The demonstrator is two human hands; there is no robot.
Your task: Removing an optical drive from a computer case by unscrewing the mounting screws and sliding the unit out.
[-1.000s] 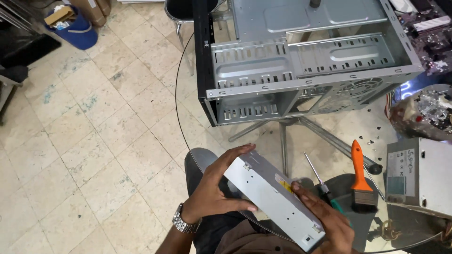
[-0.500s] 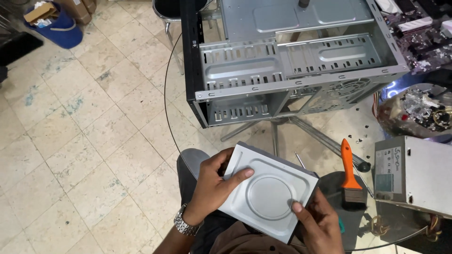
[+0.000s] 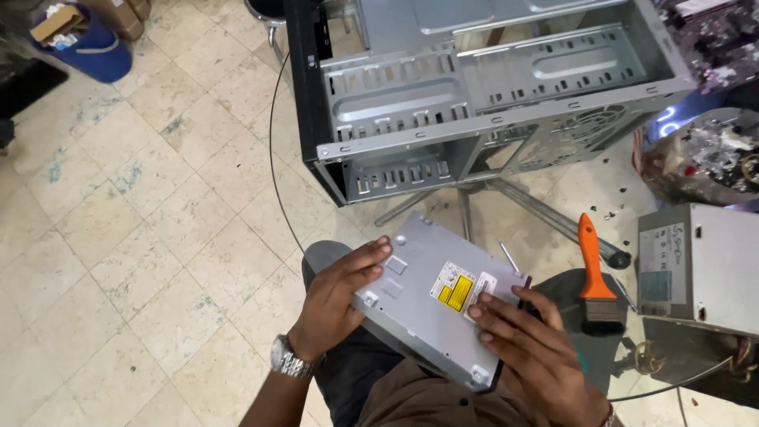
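I hold a flat grey metal optical drive [image 3: 431, 296] over my lap, its labelled side facing up with a yellow and a white sticker. My left hand [image 3: 336, 304], a metal watch on its wrist, grips the drive's left edge. My right hand [image 3: 534, 356] lies on the drive's right end with fingers spread across the top. An empty grey computer case [image 3: 482, 87] with a black front stands on the round glass table [image 3: 278, 198] just beyond the drive.
An orange-handled brush [image 3: 594, 277] lies on the glass to the right, a screwdriver shaft [image 3: 510, 258] beside the drive. A grey power supply box [image 3: 700, 265] sits at the right edge, a bag of parts [image 3: 708, 162] behind it. A blue bin [image 3: 83, 43] stands on the tiled floor.
I have turned the drive over in my hands: first its edge showed, then the side with a round embossed circle, now the labelled side faces up. The view shifted slightly.
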